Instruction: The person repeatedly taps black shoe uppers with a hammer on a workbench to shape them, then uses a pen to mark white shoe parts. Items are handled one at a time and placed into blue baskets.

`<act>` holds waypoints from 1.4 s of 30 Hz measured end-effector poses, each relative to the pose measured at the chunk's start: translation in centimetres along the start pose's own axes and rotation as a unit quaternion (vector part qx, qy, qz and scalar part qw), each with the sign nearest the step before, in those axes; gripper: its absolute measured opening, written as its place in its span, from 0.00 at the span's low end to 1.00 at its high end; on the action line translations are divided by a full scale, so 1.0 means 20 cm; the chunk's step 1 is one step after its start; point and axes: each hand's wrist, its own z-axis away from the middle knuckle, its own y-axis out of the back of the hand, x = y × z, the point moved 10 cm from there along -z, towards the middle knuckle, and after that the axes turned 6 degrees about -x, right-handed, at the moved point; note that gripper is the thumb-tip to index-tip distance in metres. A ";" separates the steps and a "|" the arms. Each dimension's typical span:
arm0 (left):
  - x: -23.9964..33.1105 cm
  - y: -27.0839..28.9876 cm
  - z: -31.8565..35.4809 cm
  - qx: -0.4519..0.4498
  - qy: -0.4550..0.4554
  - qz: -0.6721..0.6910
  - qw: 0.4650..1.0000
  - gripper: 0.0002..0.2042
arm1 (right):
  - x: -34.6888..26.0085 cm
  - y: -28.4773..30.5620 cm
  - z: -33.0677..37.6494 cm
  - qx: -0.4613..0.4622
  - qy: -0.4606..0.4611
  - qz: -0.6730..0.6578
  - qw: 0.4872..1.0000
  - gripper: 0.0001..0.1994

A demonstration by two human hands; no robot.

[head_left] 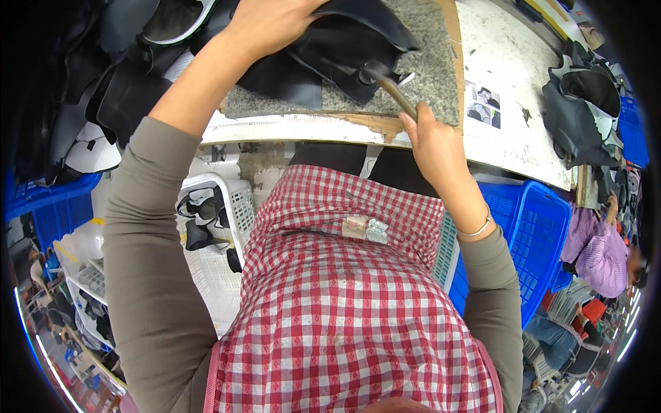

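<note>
Black, smooth, leather-like piece (pixel 358 31): on the slab, folded or layered, beneath the left hand; likely there for firm backing.
White-topped workbench (pixel 513 48): spans the far side, in front of the body; carries slab and picture sheet, so both sit within reach.
Red-and-white checked cloth apron (pixel 344 296): covers torso and lap, presumably guarding clothes.
Pile of black, pale-edged pieces (pixel 131 96): heaped left of the slab, probably so the left arm reaches it easily.
Grey speckled stone-like slab (pixel 435 41): flat on the bench under the work, likely a hard surface to take knocks.
Blue perforated plastic crate (pixel 544 234): below bench, right side, beyond the right forearm.
White perforated plastic basket (pixel 242 203): below bench, left side; black and pale bits inside, contained and off the work surface.
Left hand (pixel 275 22): on the piece's far edge, seemingly steadying it; fingers cut off by the frame, grip can't be told.
Right hand (pixel 437 141): fingers closed around the handle, well back from the head, likely for swing.
Brown-handled hammer-like tool with metal head (pixel 400 98): angled over the piece, head at its near part; contact unclear.
White printed picture sheet (pixel 484 107): flat, right of slab, probably for easy viewing.
</note>
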 end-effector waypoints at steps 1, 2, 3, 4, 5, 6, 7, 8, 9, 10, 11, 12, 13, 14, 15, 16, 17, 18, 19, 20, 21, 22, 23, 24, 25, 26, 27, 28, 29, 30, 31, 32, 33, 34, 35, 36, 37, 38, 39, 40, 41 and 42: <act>0.06 0.08 -0.05 0.055 -0.045 -0.051 0.996 0.23 | 0.00 0.00 -0.02 0.005 0.008 0.003 1.000 0.16; 0.11 0.13 -0.09 0.085 -0.077 -0.059 0.992 0.22 | 0.03 0.01 -0.04 0.008 -0.014 0.000 1.000 0.17; 0.18 0.18 -0.09 0.115 -0.108 -0.067 0.985 0.20 | 0.06 0.00 -0.06 0.009 -0.027 -0.010 1.000 0.18; 0.21 0.18 -0.09 0.092 -0.115 -0.017 0.989 0.19 | 0.06 0.03 -0.07 0.044 -0.012 -0.025 0.999 0.19; 0.26 0.17 -0.06 0.050 -0.110 -0.026 0.992 0.19 | 0.09 -0.02 -0.09 0.005 -0.040 -0.016 0.999 0.19; 0.26 0.16 -0.02 0.040 -0.085 -0.006 0.996 0.14 | 0.10 -0.04 -0.10 0.000 -0.042 -0.011 0.999 0.19; 0.27 0.14 0.05 0.023 -0.049 0.014 0.998 0.09 | 0.09 -0.04 -0.11 0.007 -0.030 -0.009 0.999 0.19; 0.27 0.06 0.13 -0.037 -0.025 -0.030 0.999 0.13 | 0.09 -0.04 -0.12 0.021 -0.032 0.002 0.999 0.20; 0.22 -0.08 0.26 -0.164 0.072 0.010 0.984 0.24 | 0.09 -0.04 -0.14 0.015 -0.027 0.000 1.000 0.20; 0.23 -0.06 0.33 -0.113 0.107 0.049 0.987 0.29 | 0.08 -0.03 -0.15 0.016 -0.023 0.001 1.000 0.20; 0.21 -0.13 0.42 -0.142 0.168 0.086 0.972 0.35 | 0.07 -0.01 -0.16 0.016 -0.020 0.002 1.000 0.20; 0.23 -0.13 0.45 -0.096 0.178 0.094 0.975 0.36 | 0.05 0.01 -0.18 0.005 -0.016 -0.007 1.000 0.20; 0.23 -0.15 0.50 -0.080 0.199 0.101 0.972 0.38 | 0.03 0.04 -0.19 -0.007 -0.010 -0.015 1.000 0.21; 0.24 -0.15 0.53 -0.056 0.217 0.121 0.967 0.40 | 0.00 0.06 -0.19 -0.026 0.002 -0.031 0.999 0.21; 0.21 -0.19 0.56 -0.068 0.261 0.132 0.954 0.40 | 0.01 0.11 -0.19 -0.029 -0.021 -0.048 0.998 0.21; 0.18 -0.20 0.59 -0.062 0.295 0.155 0.941 0.39 | 0.00 0.15 -0.17 -0.034 -0.035 -0.077 0.996 0.22; 0.16 -0.20 0.60 -0.047 0.316 0.182 0.930 0.39 | -0.03 0.21 -0.15 -0.012 -0.026 -0.110 0.994 0.22; 0.12 -0.24 0.62 -0.079 0.347 0.211 0.911 0.40 | -0.05 0.25 -0.14 0.016 -0.054 -0.118 0.991 0.24; 0.10 -0.28 0.63 -0.111 0.356 0.227 0.900 0.40 | -0.10 0.23 -0.16 -0.013 -0.041 -0.131 0.990 0.24; 0.07 -0.29 0.63 -0.131 0.359 0.238 0.893 0.40 | -0.13 0.21 -0.19 -0.028 -0.041 -0.131 0.990 0.24; 0.04 -0.31 0.65 -0.147 0.364 0.238 0.889 0.40 | -0.13 0.18 -0.20 -0.061 -0.057 -0.133 0.988 0.24; 0.02 -0.32 0.64 -0.132 0.353 0.284 0.882 0.41 | -0.18 0.12 -0.24 -0.114 -0.019 -0.042 0.992 0.24; 0.01 -0.30 0.63 -0.103 0.326 0.319 0.884 0.42 | -0.19 0.15 -0.25 -0.078 -0.006 -0.032 0.996 0.23; 0.00 -0.29 0.63 -0.077 0.305 0.343 0.885 0.42 | -0.18 0.17 -0.27 -0.060 0.006 -0.024 0.998 0.22; -0.01 -0.28 0.64 -0.049 0.291 0.362 0.884 0.43 | -0.17 0.16 -0.27 -0.058 0.001 -0.018 0.998 0.22; -0.02 -0.31 0.65 -0.064 0.308 0.364 0.877 0.44 | -0.15 0.19 -0.26 -0.024 0.007 -0.041 0.999 0.20; -0.03 -0.33 0.67 -0.089 0.318 0.341 0.880 0.45 | -0.17 0.26 -0.24 0.059 0.030 -0.084 0.994 0.18; -0.02 -0.35 0.67 -0.091 0.322 0.357 0.872 0.45 | -0.16 0.21 -0.23 0.031 0.023 -0.135 0.990 0.18; -0.03 -0.36 0.67 -0.095 0.331 0.368 0.864 0.45 | -0.17 0.22 -0.22 0.057 0.028 -0.169 0.984 0.18; -0.03 -0.36 0.67 -0.098 0.341 0.378 0.855 0.44 | -0.22 0.12 -0.22 -0.025 0.031 -0.134 0.990 0.18; -0.03 -0.36 0.67 -0.117 0.361 0.393 0.838 0.44 | -0.27 0.00 -0.23 -0.127 0.043 -0.098 0.986 0.18; -0.02 -0.32 0.67 -0.105 0.355 0.391 0.843 0.44 | -0.29 -0.02 -0.22 -0.151 0.048 -0.108 0.981 0.18; -0.01 -0.27 0.67 -0.097 0.353 0.387 0.846 0.44 | -0.28 -0.01 -0.23 -0.133 0.032 -0.080 0.987 0.17; 0.01 -0.21 0.72 -0.106 0.355 0.387 0.845 0.44 | -0.31 0.01 -0.21 -0.120 0.062 -0.126 0.983 0.17; 0.04 -0.16 0.77 -0.117 0.356 0.391 0.841 0.44 | -0.24 0.01 -0.19 -0.136 0.022 -0.144 0.980 0.17; 0.10 -0.08 0.88 -0.147 0.355 0.360 0.850 0.45 | -0.25 0.04 -0.16 -0.127 0.061 -0.185 0.973 0.18; 0.16 0.02 1.03 -0.179 0.353 0.328 0.858 0.45 | -0.20 0.09 -0.11 -0.117 0.065 -0.213 0.968 0.18; 0.19 0.13 1.21 -0.177 0.384 0.299 0.856 0.46 | -0.14 0.11 -0.05 -0.110 0.059 -0.239 0.963 0.18; 0.23 0.24 1.42 -0.181 0.415 0.271 0.850 0.48 | -0.06 0.07 0.01 -0.152 0.015 -0.298 0.942 0.18; 0.25 0.37 1.61 -0.156 0.421 0.217 0.866 0.47 | 0.01 0.05 0.07 -0.195 -0.032 -0.354 0.914 0.18; 0.26 0.36 1.92 -0.236 0.504 0.222 0.801 0.46 | 0.06 0.00 0.12 -0.235 -0.090 -0.400 0.881 0.18; 0.30 0.36 2.21 -0.379 0.514 0.191 0.745 0.45 | 0.05 0.01 0.13 -0.228 -0.064 -0.393 0.889 0.18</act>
